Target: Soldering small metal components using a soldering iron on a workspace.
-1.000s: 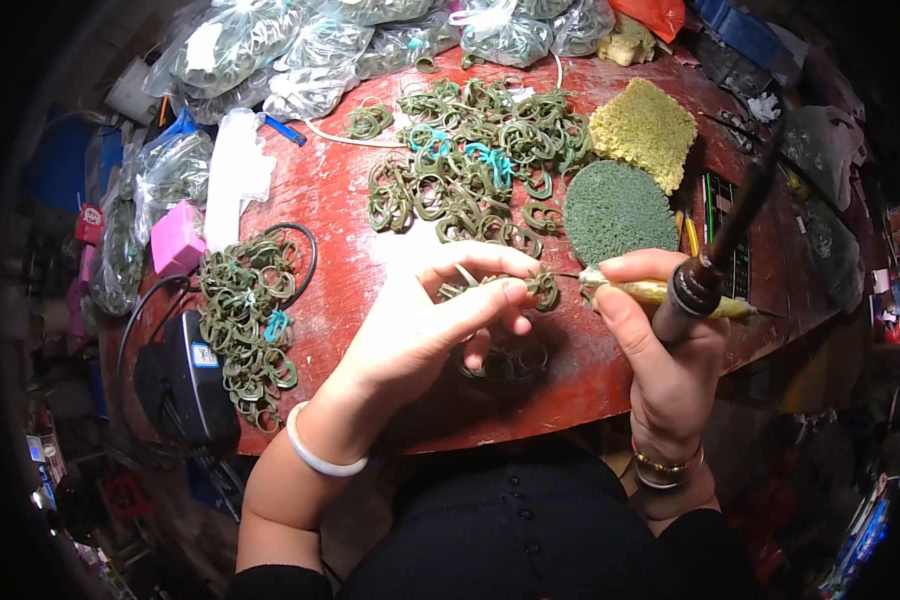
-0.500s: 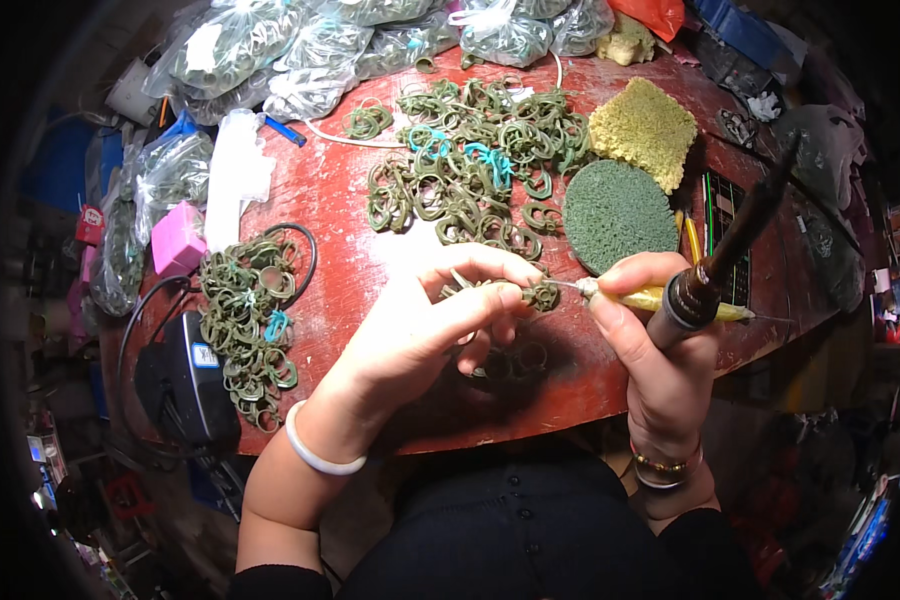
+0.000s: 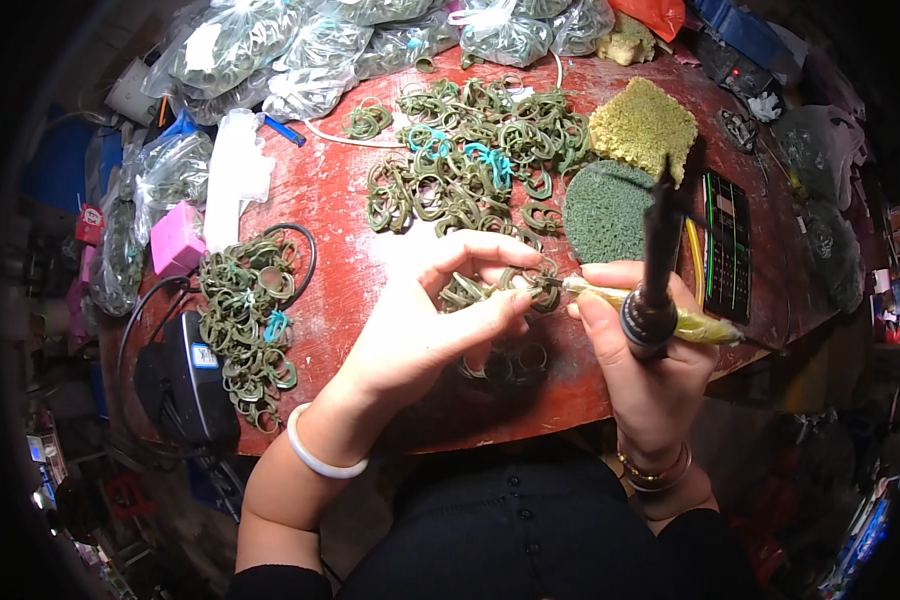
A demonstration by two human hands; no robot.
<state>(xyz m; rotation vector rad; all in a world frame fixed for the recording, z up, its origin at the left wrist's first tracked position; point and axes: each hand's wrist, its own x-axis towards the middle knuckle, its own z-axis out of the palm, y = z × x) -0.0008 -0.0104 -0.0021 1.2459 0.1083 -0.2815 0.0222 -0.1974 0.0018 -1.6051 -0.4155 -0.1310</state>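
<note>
My left hand (image 3: 395, 325) is closed around a small bunch of green rings (image 3: 462, 292), one of them pinched at the fingertips. Across from it, my right hand (image 3: 645, 395) grips a thin tool with a yellow wrapped handle (image 3: 708, 328), its pale front end pointing left. The tool's tip meets the ring at my left fingertips; exact contact is too small to make out. A dark pen-shaped tool with a cord-like end, resembling a soldering iron (image 3: 650, 315), also sits in my right hand, standing up between thumb and fingers. Below my left hand lie a few loose rings (image 3: 522, 360).
A big heap of green rings (image 3: 450, 190) covers the red table (image 3: 330, 210); a second pile (image 3: 250, 330) lies left, beside a black box (image 3: 185, 375). A green round sponge (image 3: 610, 215), a yellow sponge (image 3: 645, 125) and a calculator (image 3: 727, 245) sit right. Bagged rings (image 3: 235, 50) line the back.
My right hand has shifted slightly left, bringing the yellow-handled tool closer to the ring. The dark tool has swung left and more upright. My left hand stays nearly in place, its bunch showing more.
</note>
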